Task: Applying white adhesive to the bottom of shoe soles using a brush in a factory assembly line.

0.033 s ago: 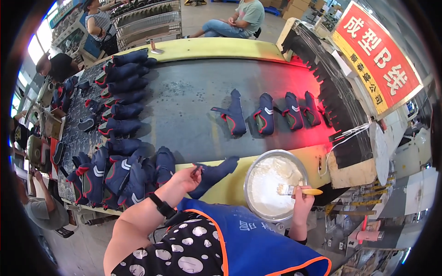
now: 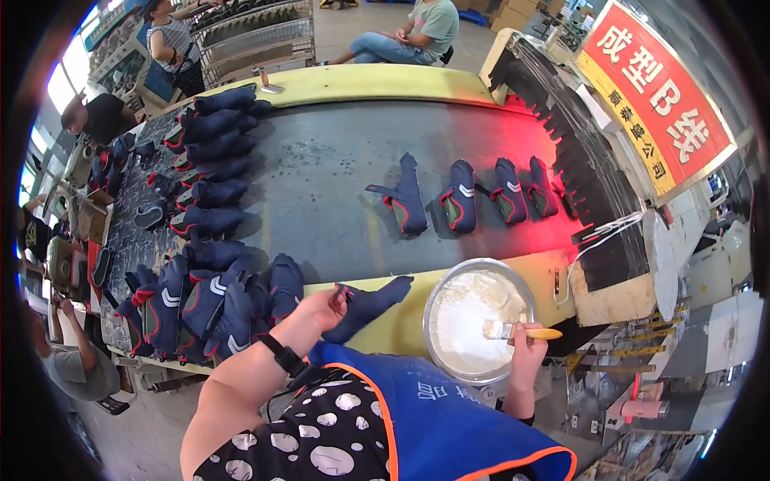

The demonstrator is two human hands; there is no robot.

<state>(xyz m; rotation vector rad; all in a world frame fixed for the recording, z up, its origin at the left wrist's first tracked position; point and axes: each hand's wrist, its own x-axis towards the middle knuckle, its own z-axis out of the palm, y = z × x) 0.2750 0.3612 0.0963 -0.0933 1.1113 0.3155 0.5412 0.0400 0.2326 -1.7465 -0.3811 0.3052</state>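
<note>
Head: brush (image 2: 547, 333) in right fingers (image 2: 521, 341), over bowl (image 2: 430, 319).

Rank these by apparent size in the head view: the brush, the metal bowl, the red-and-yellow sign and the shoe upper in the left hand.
1. Red-and-yellow sign
2. Metal bowl
3. Held shoe upper
4. Brush, partly covered by the fingers

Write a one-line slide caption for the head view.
Left hand holding a navy shoe upper, right hand holding a brush over a metal bowl.
</note>
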